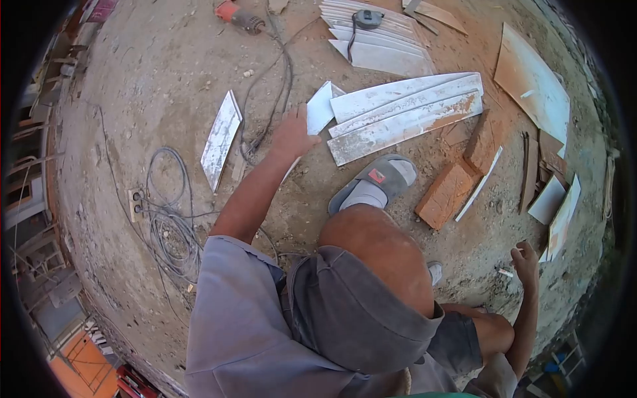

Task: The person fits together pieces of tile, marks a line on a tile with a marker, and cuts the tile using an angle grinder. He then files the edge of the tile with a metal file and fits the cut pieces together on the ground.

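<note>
My left hand (294, 134) is closed at the edge of a small white tile piece (320, 109), low over the dirt; my palm and forearm hide part of it. To its right lie overlapping long white tile strips (405, 116), dusty and stained reddish. A narrow, slanted white tile piece (221, 140) lies on the ground to the left of this hand. Over on the right, my right hand (525, 263) hangs above the dirt with its fingers curled in. Whatever it may hold is too small to make out.
A tape measure (368, 19) sits on stacked tile strips (391, 53). An orange power tool (240, 16) trails its cord nearby. Coiled grey cable (174, 225) and a socket block (136, 205) lie left. Two bricks (446, 197) stand beyond my sandal (375, 179); tile offcuts (548, 200) are right.
</note>
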`<state>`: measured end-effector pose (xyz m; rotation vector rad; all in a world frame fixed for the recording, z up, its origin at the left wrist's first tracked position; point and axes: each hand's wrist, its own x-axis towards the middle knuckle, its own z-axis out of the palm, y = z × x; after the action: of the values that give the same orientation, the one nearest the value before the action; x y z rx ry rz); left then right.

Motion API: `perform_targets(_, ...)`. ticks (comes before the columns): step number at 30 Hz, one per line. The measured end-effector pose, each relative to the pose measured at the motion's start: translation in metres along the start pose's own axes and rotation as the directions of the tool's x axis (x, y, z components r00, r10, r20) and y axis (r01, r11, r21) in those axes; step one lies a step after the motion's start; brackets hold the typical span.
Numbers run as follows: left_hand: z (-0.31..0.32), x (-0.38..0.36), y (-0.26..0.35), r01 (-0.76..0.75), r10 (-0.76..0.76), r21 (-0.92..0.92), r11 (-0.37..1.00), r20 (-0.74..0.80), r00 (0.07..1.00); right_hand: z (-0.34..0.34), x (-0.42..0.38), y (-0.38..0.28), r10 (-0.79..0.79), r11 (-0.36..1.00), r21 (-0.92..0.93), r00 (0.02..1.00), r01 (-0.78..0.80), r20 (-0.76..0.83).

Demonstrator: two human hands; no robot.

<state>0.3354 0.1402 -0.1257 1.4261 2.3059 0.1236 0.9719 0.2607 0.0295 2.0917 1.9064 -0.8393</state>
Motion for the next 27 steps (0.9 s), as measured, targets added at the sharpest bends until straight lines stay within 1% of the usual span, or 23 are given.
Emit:
perform_targets(1,0.002,0.000,0.003,0.047,-0.047,0.036,0.998,0.008,0.999,0.000,-0.003,-0.009,-0.032,0.999,-0.019,0.999,0.032,0.012)
perform_targets(2,0.002,-0.001,0.005,0.038,-0.039,0.032,0.999,0.010,0.999,0.000,-0.006,-0.013,-0.066,0.997,-0.038,0.997,0.067,0.025)
perform_targets(3,0.001,-0.003,0.006,0.043,-0.043,0.031,0.999,0.000,0.999,0.000,-0.007,-0.014,-0.061,0.997,-0.041,0.998,0.062,0.022)
perform_targets(5,0.001,-0.003,0.005,0.053,-0.052,0.026,0.998,-0.020,0.998,0.002,-0.003,-0.016,-0.029,0.999,-0.028,0.997,0.031,0.075)
perform_targets(10,0.009,0.001,0.002,0.104,-0.103,0.024,0.994,-0.031,0.994,0.004,0.006,-0.020,-0.020,1.000,-0.011,0.997,0.021,0.080)
perform_targets(12,0.010,0.011,0.000,0.112,-0.113,0.044,0.993,0.023,0.993,0.007,0.009,-0.017,-0.006,1.000,-0.028,0.992,0.010,0.126)
perform_targets(14,0.006,0.015,-0.001,0.105,-0.114,0.089,0.990,0.095,0.989,0.011,0.013,-0.014,-0.037,0.997,-0.067,0.997,0.041,0.069)
perform_targets(16,-0.003,0.018,0.006,0.072,-0.095,0.187,0.980,0.120,0.988,0.014,0.016,-0.012,-0.035,0.996,-0.082,0.996,0.041,0.085)
perform_targets(17,-0.005,0.019,0.008,0.055,-0.087,0.208,0.977,0.150,0.985,0.018,0.016,-0.009,-0.007,0.998,-0.068,0.994,0.015,0.107)
perform_targets(19,-0.008,0.024,0.011,0.039,-0.092,0.260,0.965,0.192,0.977,0.021,0.022,-0.006,-0.037,0.999,0.005,0.989,0.037,0.142)
perform_targets(20,-0.009,0.027,0.014,0.038,-0.094,0.265,0.963,0.198,0.976,0.023,0.022,-0.004,-0.034,0.999,0.008,0.988,0.033,0.149)
perform_targets(22,-0.010,0.030,0.016,0.043,-0.116,0.297,0.954,0.230,0.966,0.028,0.023,-0.003,-0.009,0.996,0.084,0.983,-0.007,0.183)
perform_targets(26,-0.007,0.026,0.021,0.089,-0.162,0.332,0.939,0.201,0.966,0.036,0.031,-0.001,-0.001,0.997,0.078,0.977,-0.016,0.215)
perform_targets(27,-0.003,0.026,0.019,0.075,-0.141,0.332,0.940,0.178,0.974,0.040,0.033,-0.001,-0.004,0.992,0.122,0.975,-0.023,0.224)
